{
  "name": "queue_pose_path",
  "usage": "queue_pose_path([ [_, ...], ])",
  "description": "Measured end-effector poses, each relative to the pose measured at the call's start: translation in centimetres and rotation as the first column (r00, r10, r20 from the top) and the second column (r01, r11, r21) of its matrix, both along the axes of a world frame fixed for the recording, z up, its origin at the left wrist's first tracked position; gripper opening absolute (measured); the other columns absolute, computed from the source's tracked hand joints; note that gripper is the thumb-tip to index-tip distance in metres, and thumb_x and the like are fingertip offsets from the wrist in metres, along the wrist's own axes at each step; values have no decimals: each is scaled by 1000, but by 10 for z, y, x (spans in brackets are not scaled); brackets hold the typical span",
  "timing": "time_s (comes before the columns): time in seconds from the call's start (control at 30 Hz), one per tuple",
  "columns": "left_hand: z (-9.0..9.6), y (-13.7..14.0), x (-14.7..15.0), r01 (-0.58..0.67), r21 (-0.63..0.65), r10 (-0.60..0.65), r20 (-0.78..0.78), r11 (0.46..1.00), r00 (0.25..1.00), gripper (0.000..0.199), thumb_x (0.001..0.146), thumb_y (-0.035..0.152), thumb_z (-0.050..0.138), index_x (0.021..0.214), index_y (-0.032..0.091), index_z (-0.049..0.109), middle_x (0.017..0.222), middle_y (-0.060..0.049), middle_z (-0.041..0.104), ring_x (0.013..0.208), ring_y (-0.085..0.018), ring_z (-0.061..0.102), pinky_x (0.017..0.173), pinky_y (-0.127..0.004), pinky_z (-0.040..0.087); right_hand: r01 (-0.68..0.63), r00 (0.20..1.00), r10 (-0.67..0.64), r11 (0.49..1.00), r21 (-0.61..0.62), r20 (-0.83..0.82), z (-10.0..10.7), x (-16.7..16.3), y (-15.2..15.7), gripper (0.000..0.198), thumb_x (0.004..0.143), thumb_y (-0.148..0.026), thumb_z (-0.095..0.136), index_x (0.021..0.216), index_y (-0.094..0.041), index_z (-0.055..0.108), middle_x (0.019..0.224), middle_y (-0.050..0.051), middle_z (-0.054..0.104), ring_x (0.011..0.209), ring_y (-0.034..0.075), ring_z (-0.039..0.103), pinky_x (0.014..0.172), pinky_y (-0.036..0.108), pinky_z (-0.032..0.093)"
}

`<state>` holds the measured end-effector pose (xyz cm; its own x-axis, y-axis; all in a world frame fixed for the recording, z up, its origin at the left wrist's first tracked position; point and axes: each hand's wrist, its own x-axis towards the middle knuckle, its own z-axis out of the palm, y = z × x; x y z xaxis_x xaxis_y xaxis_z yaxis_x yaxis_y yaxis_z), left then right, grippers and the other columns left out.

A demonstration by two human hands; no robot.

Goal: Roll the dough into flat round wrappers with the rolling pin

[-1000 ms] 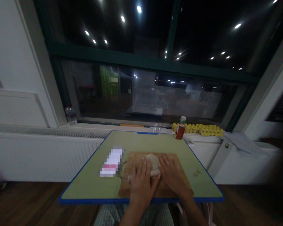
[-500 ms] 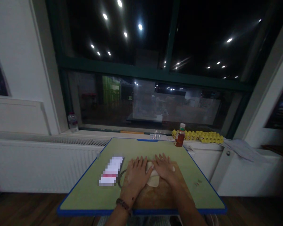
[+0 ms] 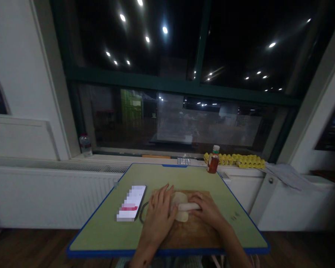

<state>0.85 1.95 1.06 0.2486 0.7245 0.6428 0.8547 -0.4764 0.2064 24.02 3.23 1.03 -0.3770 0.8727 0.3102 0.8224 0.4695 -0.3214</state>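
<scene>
A flat, pale round of dough (image 3: pixel 181 217) lies on a wooden cutting board (image 3: pixel 192 235). Across the dough runs a light-coloured rolling pin (image 3: pixel 187 207). My right hand (image 3: pixel 206 209) is closed around its right part, with the fingers bent over it. At the left side of the dough, my left hand (image 3: pixel 159 212) lies with its fingers stretched forward and its thumb by the pin's left part. Whatever lies beneath that palm is hidden.
The board sits on a green table (image 3: pixel 100 234) with a blue edge. A lit phone (image 3: pixel 131 203) lies to the left. At the back stand a bottle of reddish liquid (image 3: pixel 213 160) and yellow egg trays (image 3: pixel 240 160); a clear bottle (image 3: pixel 85 145) is on the sill.
My right hand has gone from lying flat with fingers forward to curling around the rolling pin, which now shows between the hands. My left hand's fingers have drawn closer together.
</scene>
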Motion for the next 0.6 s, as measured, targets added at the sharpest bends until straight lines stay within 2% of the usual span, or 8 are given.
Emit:
queue_pose_path([
  [0.07, 4, -14, 8, 76, -21, -76, 3, 997, 997, 53, 91, 35, 48, 143, 26, 38, 144, -6, 45, 133, -25, 37, 110, -48, 30, 34, 999, -34, 999, 27, -1, -3, 0, -1, 28, 88, -41, 59, 109, -26, 67, 116, 5, 64, 108, 22, 58, 97, 35, 41],
  [0.17, 2, -26, 22, 129, -96, -122, 78, 987, 990, 41, 90, 34, 48, 129, 21, 51, 128, -10, 54, 117, -26, 49, 100, -46, 41, 139, 990, -137, 986, 98, -20, -6, 2, -2, 28, 92, -41, 51, 109, -23, 65, 113, 6, 64, 106, 23, 58, 93, 35, 43],
  [0.23, -2, -28, 31, 163, -170, -152, 77, 972, 985, 35, 90, 38, 49, 118, 19, 56, 120, -11, 57, 112, -27, 52, 96, -46, 43, 214, 976, -207, 968, 133, -62, -8, 4, -1, 29, 95, -41, 44, 108, -22, 62, 111, 7, 63, 104, 23, 59, 88, 34, 45],
  [0.33, -6, -25, 37, 191, -296, -198, 5, 936, 980, 45, 84, 45, 59, 120, 18, 56, 129, -12, 54, 120, -31, 48, 101, -47, 40, 309, 949, -294, 939, 151, -113, -11, 8, 1, 30, 98, -39, 34, 106, -21, 57, 107, 6, 61, 93, 20, 61, 76, 30, 47],
  [0.43, -6, -20, 36, 162, -396, -198, -49, 904, 979, 58, 79, 50, 64, 128, 20, 53, 143, -11, 46, 131, -33, 40, 106, -49, 35, 387, 921, -371, 907, 165, -121, -13, 10, 3, 28, 99, -37, 30, 104, -22, 53, 104, 5, 59, 85, 18, 62, 66, 27, 45],
  [0.6, -1, -13, 31, 134, -415, -189, -93, 900, 978, 47, 87, 44, 57, 128, 21, 57, 139, -8, 53, 129, -29, 44, 109, -46, 34, 436, 900, -431, 884, 171, -69, -12, 9, 3, 24, 99, -34, 31, 102, -22, 51, 103, 4, 59, 80, 16, 62, 61, 26, 42],
])
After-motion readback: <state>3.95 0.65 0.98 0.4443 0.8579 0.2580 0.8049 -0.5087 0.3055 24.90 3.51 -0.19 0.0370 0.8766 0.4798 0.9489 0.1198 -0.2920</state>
